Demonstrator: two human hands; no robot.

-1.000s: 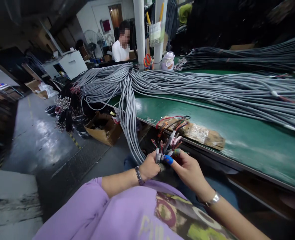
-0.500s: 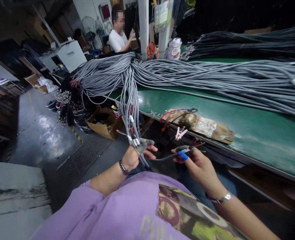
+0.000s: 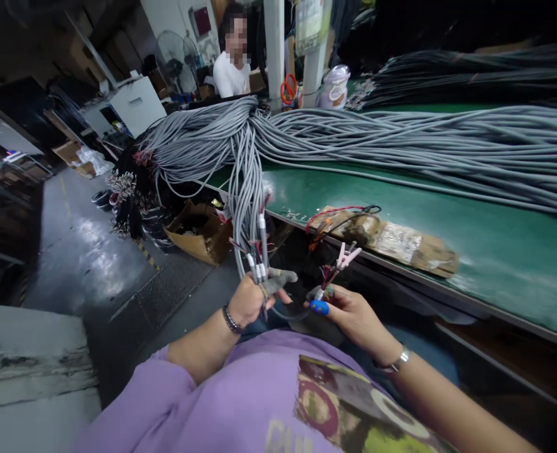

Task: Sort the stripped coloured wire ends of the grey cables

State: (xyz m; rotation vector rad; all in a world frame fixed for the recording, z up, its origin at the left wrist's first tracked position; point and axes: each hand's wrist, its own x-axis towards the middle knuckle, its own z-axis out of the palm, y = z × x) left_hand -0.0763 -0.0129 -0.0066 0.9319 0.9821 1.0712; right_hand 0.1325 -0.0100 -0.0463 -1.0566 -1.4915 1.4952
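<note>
My left hand (image 3: 254,298) is closed around the ends of several grey cables (image 3: 246,182), with grey covers on its thumb and a finger. White-banded ends with thin coloured wires stick up above that fist. My right hand (image 3: 342,308), with blue wrapping on the thumb, pinches one grey cable end (image 3: 320,294) whose stripped dark and red wires point up. That cable's length bends down and back toward my left hand. Just above my right hand, a pink clip (image 3: 347,257) sits at the bench edge, close to the bared wires.
A thick bundle of grey cables (image 3: 382,141) lies along the green bench (image 3: 297,189). A taped board (image 3: 396,242) with red and black leads rests on its front edge. Below stands an open cardboard box (image 3: 198,233). A person in a white shirt (image 3: 232,75) is behind the bench.
My right hand has moved left, toward my left hand, and the cable end in it has turned from pointing right to pointing up. The left hand keeps its hold on the cables.
</note>
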